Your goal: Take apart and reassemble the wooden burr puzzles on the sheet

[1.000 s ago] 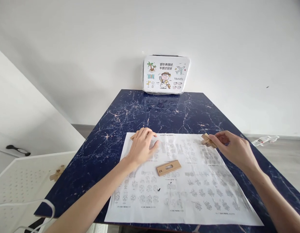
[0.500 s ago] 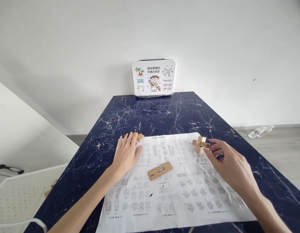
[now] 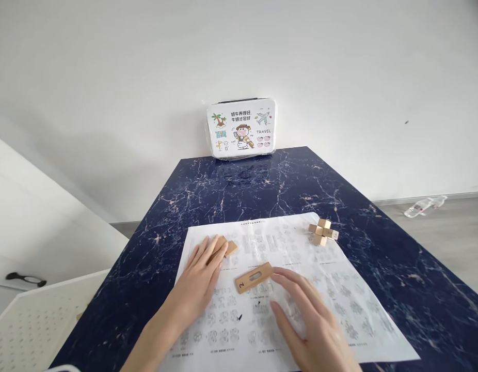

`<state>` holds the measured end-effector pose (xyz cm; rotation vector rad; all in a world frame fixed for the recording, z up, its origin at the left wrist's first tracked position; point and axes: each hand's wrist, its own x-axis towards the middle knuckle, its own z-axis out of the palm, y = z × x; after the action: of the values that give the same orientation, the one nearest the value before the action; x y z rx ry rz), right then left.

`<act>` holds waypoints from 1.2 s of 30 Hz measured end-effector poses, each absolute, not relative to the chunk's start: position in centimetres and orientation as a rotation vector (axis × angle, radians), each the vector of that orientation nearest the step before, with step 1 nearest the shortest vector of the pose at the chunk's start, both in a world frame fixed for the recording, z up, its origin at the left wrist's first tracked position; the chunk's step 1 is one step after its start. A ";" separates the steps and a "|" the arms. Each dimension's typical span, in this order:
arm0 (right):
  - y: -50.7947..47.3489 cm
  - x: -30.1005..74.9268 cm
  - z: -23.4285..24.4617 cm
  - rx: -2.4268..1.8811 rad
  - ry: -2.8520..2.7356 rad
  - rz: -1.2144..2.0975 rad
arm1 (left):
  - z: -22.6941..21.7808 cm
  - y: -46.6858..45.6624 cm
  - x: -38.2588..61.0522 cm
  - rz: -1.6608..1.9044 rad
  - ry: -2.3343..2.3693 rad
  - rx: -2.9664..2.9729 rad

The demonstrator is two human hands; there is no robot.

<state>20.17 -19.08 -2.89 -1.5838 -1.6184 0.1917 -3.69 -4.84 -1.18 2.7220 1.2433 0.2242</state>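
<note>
My left hand (image 3: 202,276) lies over light wooden puzzle pieces (image 3: 232,248), its fingers bent across them and partly hiding them. To their right on the printed sheet (image 3: 208,330) rests a flat wooden puzzle piece (image 3: 244,283) with a long slot and a "2" on one end. Thumb and fingers spread, my right hand (image 3: 308,315) has its index fingertip at the right end of that slotted piece. Near the sheet's upper right corner stands an assembled wooden cross-shaped puzzle (image 3: 323,232), apart from both hands.
A white case (image 3: 242,129) with cartoon prints leans against the wall at the table's far end. The table (image 3: 239,191) is dark blue marble pattern. A white perforated basket (image 3: 33,320) stands at lower left. A clear plastic bottle (image 3: 425,206) lies on the floor at right.
My right hand has left the cross-shaped puzzle and come left to the slotted piece. My left hand has drawn the wooden pieces nearer and slightly right.
</note>
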 end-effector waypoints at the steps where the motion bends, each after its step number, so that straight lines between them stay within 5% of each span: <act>1: -18.9 19.6 -3.0 -1.540 -1.660 0.189 | -1.3 -5.8 -4.0 0.253 1.261 2.712; 19: -17.6 18.0 -4.2 -1.433 -1.974 0.051 | -2.3 -11.5 -5.4 0.600 1.298 2.557; 36: -18.9 17.0 -4.6 -1.635 -1.724 0.332 | -1.3 -12.4 -5.6 0.905 1.701 1.957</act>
<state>16.97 -18.93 -4.64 -1.6353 -1.7241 0.3321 -5.64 -12.42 -1.33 1.9572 1.7007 0.9046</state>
